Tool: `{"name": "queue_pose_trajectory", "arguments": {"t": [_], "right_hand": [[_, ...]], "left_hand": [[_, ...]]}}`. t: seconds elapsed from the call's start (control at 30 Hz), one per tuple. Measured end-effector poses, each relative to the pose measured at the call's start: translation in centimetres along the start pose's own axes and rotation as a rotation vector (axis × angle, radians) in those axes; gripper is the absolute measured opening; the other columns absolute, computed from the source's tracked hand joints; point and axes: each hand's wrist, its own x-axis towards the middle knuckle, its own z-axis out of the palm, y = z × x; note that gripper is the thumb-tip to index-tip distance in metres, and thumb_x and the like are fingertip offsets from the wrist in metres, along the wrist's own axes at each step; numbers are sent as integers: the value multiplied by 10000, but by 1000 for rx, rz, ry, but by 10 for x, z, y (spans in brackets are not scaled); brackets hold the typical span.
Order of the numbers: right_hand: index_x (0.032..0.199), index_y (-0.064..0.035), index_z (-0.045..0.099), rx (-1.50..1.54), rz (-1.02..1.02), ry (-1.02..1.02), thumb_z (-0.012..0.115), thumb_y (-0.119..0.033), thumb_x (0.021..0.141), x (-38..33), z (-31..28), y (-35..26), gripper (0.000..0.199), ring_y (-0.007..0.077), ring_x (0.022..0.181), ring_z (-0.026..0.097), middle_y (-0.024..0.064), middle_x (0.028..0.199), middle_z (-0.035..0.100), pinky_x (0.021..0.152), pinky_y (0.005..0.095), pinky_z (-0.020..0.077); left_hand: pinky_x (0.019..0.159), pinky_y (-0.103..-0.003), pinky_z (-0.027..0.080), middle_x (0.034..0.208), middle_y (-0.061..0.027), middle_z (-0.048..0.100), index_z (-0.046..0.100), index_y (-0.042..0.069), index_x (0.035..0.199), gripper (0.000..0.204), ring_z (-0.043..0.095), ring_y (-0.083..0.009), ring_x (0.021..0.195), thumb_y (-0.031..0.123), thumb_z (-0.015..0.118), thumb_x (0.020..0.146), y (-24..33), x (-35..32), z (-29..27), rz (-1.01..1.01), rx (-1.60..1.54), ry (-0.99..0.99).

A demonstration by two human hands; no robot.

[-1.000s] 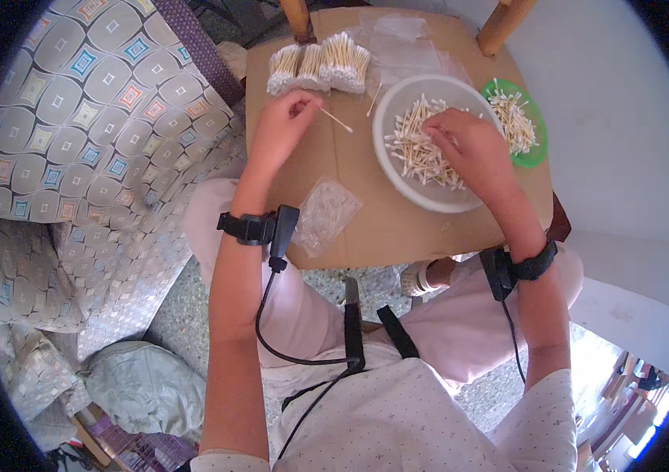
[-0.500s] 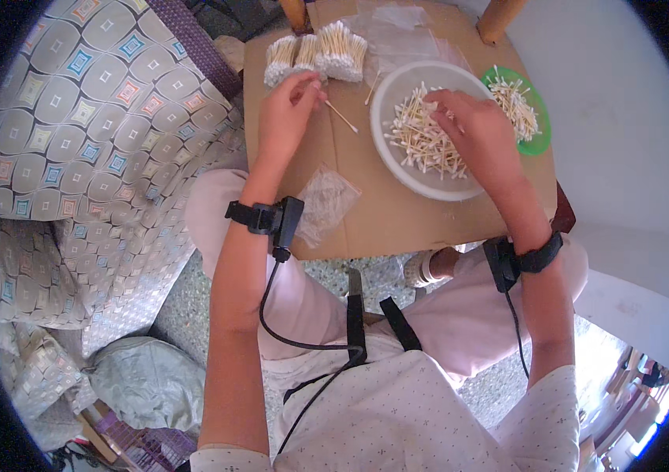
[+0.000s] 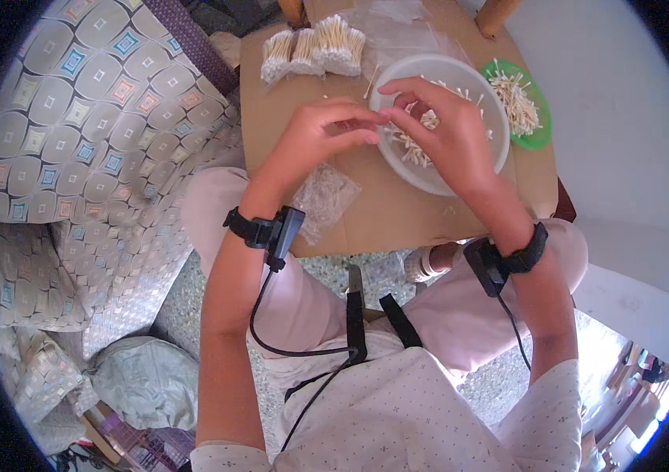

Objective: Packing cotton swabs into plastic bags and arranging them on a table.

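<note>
We hold our left hand and right hand together over the near edge of a white bowl, fingertips meeting as if pinching something too small to make out. Under the right fingers, cotton swabs lie loose in the bowl. Beyond the left fingers stand bundled swabs in clear wrap. Past the right hand sits a green lid with more swabs. Beneath the left wrist lies a small clear bag on the cardboard tabletop.
</note>
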Motion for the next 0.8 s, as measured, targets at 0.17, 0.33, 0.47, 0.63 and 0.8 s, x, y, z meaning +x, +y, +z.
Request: {"name": "queue_pose_trajectory", "arguments": {"t": [0.17, 0.33, 0.47, 0.63, 0.8], "right_hand": [[1046, -100, 669, 76, 22, 31, 681, -226, 839, 9, 6, -1, 243, 188, 683, 655, 84, 820, 684, 647, 313, 521], [1035, -67, 673, 202, 71, 69, 694, -209, 827, 15, 18, -3, 252, 166, 714, 660, 97, 841, 694, 682, 295, 527], [1025, -67, 679, 321, 100, 61, 711, -188, 812, 15, 24, 1, 246, 137, 722, 653, 76, 835, 699, 669, 274, 522], [1024, -69, 681, 235, 109, 25, 721, -192, 810, 13, 19, 5, 250, 120, 719, 648, 65, 830, 698, 652, 267, 518], [1035, -57, 673, 386, 175, 11, 731, -236, 804, 10, 23, 9, 298, 137, 703, 646, 86, 845, 699, 641, 267, 511]], "left_hand": [[747, -273, 489, 898, -38, 673, 662, 27, 952, 211, 625, -120, 831, 177, 723, 817, -5, 2, 11, 50, 6, 5], [734, -266, 483, 868, -29, 649, 613, 27, 949, 224, 606, -101, 792, 190, 715, 834, -16, -2, 13, -79, -112, 195], [716, -250, 474, 859, -17, 626, 608, 33, 933, 199, 587, -93, 772, 177, 707, 839, -13, -1, 8, -125, -90, 174], [717, -253, 480, 844, -21, 643, 612, 33, 931, 189, 595, -99, 766, 172, 701, 841, -13, -1, 1, -26, 150, 133], [740, -263, 494, 904, -33, 652, 625, 41, 976, 174, 630, -114, 811, 147, 680, 849, -16, 0, 8, -96, 21, 137]]}}
